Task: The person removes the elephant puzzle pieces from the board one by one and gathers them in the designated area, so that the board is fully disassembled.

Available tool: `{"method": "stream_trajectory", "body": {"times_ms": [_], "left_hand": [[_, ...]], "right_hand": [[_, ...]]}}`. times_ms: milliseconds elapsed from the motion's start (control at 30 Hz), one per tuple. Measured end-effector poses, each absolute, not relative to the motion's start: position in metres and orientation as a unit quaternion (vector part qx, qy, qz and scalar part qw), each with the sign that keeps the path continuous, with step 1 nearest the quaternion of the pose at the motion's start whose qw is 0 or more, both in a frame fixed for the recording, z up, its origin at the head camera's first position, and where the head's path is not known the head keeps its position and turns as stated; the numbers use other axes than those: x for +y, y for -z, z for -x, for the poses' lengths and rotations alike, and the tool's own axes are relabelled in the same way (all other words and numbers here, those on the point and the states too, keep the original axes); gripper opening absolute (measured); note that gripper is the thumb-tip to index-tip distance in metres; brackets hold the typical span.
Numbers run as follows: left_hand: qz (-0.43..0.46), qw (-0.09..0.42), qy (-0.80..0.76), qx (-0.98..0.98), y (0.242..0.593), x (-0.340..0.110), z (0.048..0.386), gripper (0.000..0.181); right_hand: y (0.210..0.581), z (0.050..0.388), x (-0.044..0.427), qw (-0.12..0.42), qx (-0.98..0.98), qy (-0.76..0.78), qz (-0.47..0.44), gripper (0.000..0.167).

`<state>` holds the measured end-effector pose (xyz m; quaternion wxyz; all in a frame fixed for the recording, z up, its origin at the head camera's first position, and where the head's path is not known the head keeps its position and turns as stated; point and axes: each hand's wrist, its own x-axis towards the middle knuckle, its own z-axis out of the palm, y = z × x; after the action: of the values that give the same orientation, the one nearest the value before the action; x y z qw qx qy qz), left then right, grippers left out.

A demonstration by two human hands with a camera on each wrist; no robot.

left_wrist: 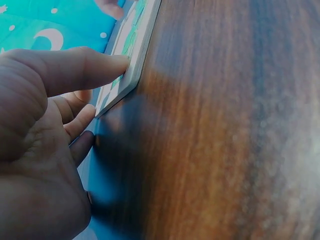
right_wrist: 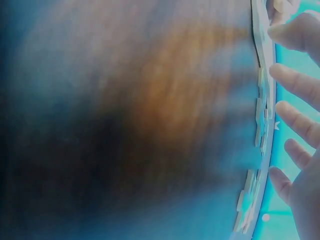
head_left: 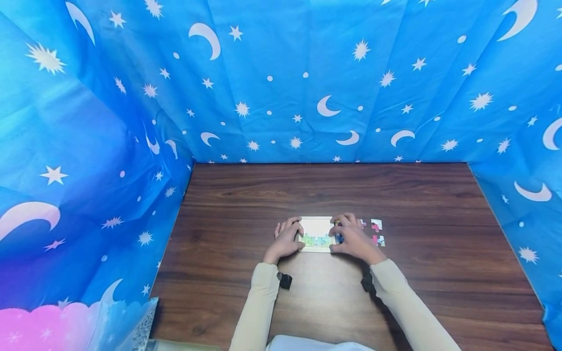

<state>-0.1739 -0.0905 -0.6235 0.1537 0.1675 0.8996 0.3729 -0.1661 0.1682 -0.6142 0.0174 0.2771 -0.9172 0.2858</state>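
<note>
**Left hand (head_left: 287, 239) and right hand (head_left: 353, 239) at opposite ends of a pale rectangular puzzle frame (head_left: 316, 226)**

The left thumb presses the near rim, the other fingers lightly bent against the left end, holding it. The right fingers are spread around the right end; whether they grip, I cannot tell. The frame's visible part runs longest left to right, parallel to the surface's far edge, its right end partly covered. Interlocked green jigsaw pieces (head_left: 317, 241) line its near side. Loose multicoloured jigsaw pieces (head_left: 376, 225) lie to the right. The frame sits about midway between the left and right edges of the dark wood-grain surface (head_left: 246, 204). Only the left wrist view shows the frame's thickness clearly; the right wrist view shows loose pieces edge-on.
</note>
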Motion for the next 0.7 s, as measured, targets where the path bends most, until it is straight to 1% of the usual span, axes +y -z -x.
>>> {"method": "stream_trajectory", "body": {"times_ms": [167, 400, 533, 700], "left_hand": [[-0.157, 0.156, -0.354, 0.909, 0.622, -0.087, 0.174, 0.021], [-0.143, 0.157, -0.337, 0.917, 0.618, -0.079, 0.17, 0.03], [-0.137, 0.155, -0.329, 0.921, 0.617, -0.078, 0.17, 0.03], [-0.135, 0.151, -0.329, 0.922, 0.618, -0.076, 0.17, 0.03]], "right_hand": [[0.612, 0.167, 0.167, 0.0, -0.92, -0.274, -0.282, 0.03], [0.61, 0.17, 0.167, -0.007, -0.919, -0.256, -0.299, 0.023], [0.606, 0.17, 0.165, -0.011, -0.917, -0.259, -0.305, 0.025], [0.607, 0.172, 0.162, 0.001, -0.918, -0.245, -0.312, 0.025]]}}
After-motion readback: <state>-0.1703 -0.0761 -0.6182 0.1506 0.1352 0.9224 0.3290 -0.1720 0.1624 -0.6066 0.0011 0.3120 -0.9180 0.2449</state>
